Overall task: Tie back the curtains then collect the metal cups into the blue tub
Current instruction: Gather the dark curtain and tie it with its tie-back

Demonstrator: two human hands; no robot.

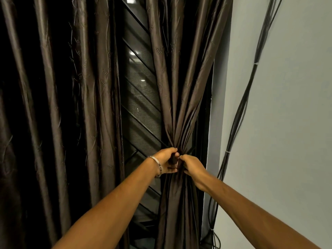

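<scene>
Here the right-hand curtain (179, 87) is bunched to a narrow waist just beside the window frame, and both hands meet at that waist. The left hand (167, 161), with a metal bangle (159, 166) on its wrist, has its grip curled round the gathered folds and a dark strip that looks like a tie-back. The right hand (191, 166) pinches at the same spot; whether it holds the strip or only cloth I cannot tell.

The fabric looks glossy and slippery, so if either grip slackens before the knot is snug, the folds would likely slide free and spread back over the window grille (140, 105). Left of the window, the other curtain (62, 105) hangs loose and untied. Neither the metal cups nor the blue tub is in view.
</scene>
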